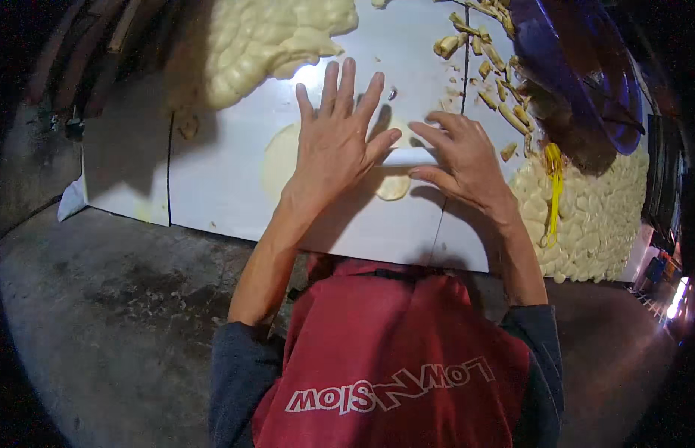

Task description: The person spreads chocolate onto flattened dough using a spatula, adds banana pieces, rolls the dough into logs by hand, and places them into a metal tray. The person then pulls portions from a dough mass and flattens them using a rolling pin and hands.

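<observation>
A white rolling pin [412,157] lies crosswise on the white tabletop between my hands. My left hand [337,138] is open and flat, fingers spread, over a pale rolled-out dough disc [276,168] that shows at its left edge. The left thumb reaches the near end of the pin. Curved over the pin's right end is my right hand [467,160], with thumb and fingers apart on either side of it; contact under the palm is hidden. A smaller dough round [393,187] sits just below the pin, and part of another pale piece shows above it.
Overlapping dough rounds cover the far left [276,45] and the right side [597,213] of the table. A yellow plastic strip or utensil [553,194] lies on the right-hand dough. Several tan filling sticks [514,118] are scattered beside a large purple basin [586,67].
</observation>
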A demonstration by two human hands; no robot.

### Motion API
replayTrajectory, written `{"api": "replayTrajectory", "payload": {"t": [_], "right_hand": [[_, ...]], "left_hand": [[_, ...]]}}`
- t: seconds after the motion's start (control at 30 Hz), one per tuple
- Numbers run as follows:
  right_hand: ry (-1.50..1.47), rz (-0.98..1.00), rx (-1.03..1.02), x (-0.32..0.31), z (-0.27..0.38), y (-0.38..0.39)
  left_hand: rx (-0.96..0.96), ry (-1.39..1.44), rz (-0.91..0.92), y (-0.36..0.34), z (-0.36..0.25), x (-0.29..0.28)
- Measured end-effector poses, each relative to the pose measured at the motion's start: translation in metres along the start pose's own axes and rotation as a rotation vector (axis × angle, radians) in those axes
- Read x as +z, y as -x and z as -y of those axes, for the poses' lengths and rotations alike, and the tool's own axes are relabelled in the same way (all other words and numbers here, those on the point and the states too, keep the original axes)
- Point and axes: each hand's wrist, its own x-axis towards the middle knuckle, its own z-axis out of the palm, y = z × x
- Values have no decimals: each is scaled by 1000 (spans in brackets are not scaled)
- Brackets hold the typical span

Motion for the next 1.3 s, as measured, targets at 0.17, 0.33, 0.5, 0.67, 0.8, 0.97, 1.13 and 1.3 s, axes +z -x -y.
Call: {"api": "replayTrajectory", "payload": {"t": [0.17,0.33,0.5,0.67,0.8,0.97,1.13,1.3], "right_hand": [[208,-62,111,36,20,26],[198,-56,154,48,56,98],[157,-139,99,57,56,127],[112,-89,61,29,51,90],[214,-138,186,44,44,50],[407,-278,286,48,9,-17],[166,-451,-133,22,-10,-63],[-28,-35,-72,19,-4,-12]], "left_hand": [[-95,-31,6,43,-16,29],[-58,27,40,97,-53,13],[-78,68,35,140,-74,18],[-141,-56,20,129,-61,18],[-185,-84,-25,89,-43,19],[-287,-62,-131,16,-14,25],[-226,-171,-249,-33,32,36],[-113,-266,-328,-37,47,28]]}}
